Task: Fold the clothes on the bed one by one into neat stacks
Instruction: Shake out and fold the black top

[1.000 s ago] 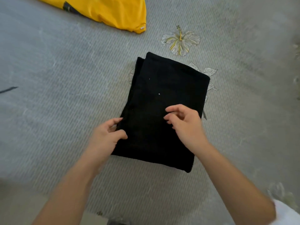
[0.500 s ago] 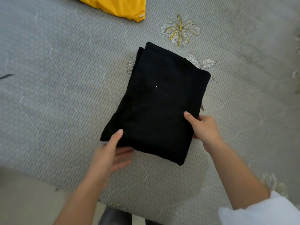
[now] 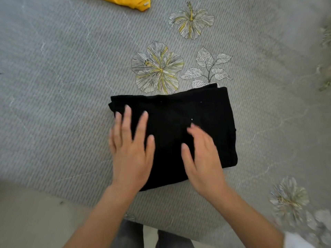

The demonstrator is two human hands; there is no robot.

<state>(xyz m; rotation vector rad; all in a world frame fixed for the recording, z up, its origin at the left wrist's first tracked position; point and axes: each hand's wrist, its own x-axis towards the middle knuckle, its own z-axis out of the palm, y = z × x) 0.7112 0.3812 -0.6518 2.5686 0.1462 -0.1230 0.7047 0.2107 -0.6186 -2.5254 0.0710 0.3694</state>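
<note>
my left hand and right hand lie flat, fingers straight, gripping nothing, on the folded black fabric garment beneath both palms; i judge this presses the creases. well beyond my fingertips lies a yellow cloth garment on the grey flowered quilt.

black garment, folded rectangle, flat on bed

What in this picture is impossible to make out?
Head view, the only one:
The yellow garment: cut off by the top edge, only a corner shows.
The black garment: folded on itself, so its type is hidden; the left hand and right hand cover its near part.
The right hand is blurred; whether it presses the cloth is unclear.
The flower prints at the right edge: blurred.
</note>
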